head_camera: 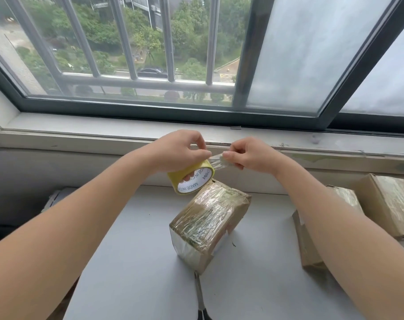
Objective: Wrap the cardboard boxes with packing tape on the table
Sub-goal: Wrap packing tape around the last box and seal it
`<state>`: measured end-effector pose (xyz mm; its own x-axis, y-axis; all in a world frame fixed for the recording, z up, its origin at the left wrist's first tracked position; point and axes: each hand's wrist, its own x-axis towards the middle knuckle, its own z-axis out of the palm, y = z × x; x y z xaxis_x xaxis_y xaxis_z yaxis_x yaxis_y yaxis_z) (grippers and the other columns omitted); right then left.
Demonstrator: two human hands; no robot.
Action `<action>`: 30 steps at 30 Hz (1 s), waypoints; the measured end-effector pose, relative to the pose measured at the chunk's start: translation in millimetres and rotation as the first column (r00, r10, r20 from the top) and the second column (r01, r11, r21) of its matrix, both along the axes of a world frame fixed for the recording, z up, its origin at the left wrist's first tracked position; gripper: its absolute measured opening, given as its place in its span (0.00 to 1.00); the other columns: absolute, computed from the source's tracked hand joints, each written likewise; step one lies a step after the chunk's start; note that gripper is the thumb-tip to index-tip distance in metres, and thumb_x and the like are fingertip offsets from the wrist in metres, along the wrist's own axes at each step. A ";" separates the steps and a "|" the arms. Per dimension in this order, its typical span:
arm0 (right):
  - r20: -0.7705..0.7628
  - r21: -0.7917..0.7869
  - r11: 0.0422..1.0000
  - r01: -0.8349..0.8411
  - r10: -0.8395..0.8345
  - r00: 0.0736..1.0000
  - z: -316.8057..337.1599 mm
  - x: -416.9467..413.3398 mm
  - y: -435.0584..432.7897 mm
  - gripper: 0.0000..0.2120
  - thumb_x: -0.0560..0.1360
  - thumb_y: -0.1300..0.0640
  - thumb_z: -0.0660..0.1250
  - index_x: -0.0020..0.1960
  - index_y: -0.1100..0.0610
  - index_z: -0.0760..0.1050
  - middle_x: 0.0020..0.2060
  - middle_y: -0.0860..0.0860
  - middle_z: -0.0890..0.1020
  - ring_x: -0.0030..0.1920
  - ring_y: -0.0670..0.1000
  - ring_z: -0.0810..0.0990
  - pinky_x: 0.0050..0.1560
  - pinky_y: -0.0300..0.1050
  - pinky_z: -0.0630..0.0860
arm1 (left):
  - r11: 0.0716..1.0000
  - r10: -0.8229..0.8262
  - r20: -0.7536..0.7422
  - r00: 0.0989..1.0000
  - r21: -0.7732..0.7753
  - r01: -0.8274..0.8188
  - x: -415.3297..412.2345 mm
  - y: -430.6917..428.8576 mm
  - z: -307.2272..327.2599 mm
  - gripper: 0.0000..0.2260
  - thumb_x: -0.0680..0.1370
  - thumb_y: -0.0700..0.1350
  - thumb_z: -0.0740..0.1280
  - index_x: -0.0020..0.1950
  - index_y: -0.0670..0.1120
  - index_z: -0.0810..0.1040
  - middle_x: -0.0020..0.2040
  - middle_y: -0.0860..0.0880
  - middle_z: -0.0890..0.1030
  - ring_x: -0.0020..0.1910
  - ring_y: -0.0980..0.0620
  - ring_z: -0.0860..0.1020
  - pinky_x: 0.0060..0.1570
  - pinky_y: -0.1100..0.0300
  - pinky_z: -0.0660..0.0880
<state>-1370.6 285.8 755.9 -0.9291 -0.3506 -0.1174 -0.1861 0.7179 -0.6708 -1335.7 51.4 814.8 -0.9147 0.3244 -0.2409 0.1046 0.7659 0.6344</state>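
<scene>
My left hand [179, 150] grips a yellowish roll of packing tape [191, 180] with a white printed core, held in the air above the table. My right hand [247, 155] pinches the loose clear end of the tape [219, 161], stretched a short way out from the roll. Just below the roll a cardboard box [210, 224] wrapped in shiny clear tape stands tilted on the grey table [136, 262]. Neither hand touches this box.
Two more cardboard boxes stand at the right: one [309, 248] partly behind my right forearm, another [390, 204] at the far right edge. Scissors [200, 296] lie at the table's near edge. A window sill [81, 132] and barred window run behind the table.
</scene>
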 end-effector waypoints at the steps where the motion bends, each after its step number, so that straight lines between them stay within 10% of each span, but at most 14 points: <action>1: 0.033 0.012 1.000 -0.023 0.023 0.999 -3.5 -0.7 -2.8 0.18 0.80 0.46 0.69 0.37 0.56 0.79 0.29 0.48 0.82 0.30 0.44 0.75 0.37 0.42 0.73 | 1.000 0.001 0.009 1.000 -0.009 -0.001 3.0 1.1 1.5 0.09 0.81 0.55 0.68 0.55 0.51 0.78 0.45 0.50 0.82 0.37 0.52 0.83 0.36 0.56 0.82; 11: 0.380 -0.088 0.996 -0.010 0.043 0.924 -31.4 -9.6 -6.6 0.13 0.82 0.53 0.68 0.46 0.63 0.76 0.45 0.56 0.88 0.44 0.54 0.88 0.47 0.51 0.85 | 0.970 -0.067 0.125 0.990 -0.223 0.094 34.8 7.3 -6.6 0.12 0.82 0.53 0.65 0.50 0.47 0.83 0.30 0.49 0.84 0.23 0.58 0.77 0.33 0.62 0.78; 30: 0.181 0.139 0.989 0.047 -0.073 0.981 -70.6 -5.1 -28.9 0.19 0.79 0.47 0.70 0.32 0.53 0.72 0.29 0.47 0.76 0.37 0.48 0.73 0.39 0.45 0.69 | 0.944 -0.022 0.181 0.983 -0.321 0.081 32.1 8.3 -27.2 0.16 0.78 0.50 0.62 0.47 0.43 0.85 0.31 0.49 0.84 0.21 0.59 0.74 0.41 0.54 0.82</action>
<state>-1375.8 256.8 685.3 -0.9056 -0.2643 -0.3316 -0.0215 0.8095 -0.5868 -1303.7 59.7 787.6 -0.8338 0.2473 -0.4936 0.0608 0.9297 0.3631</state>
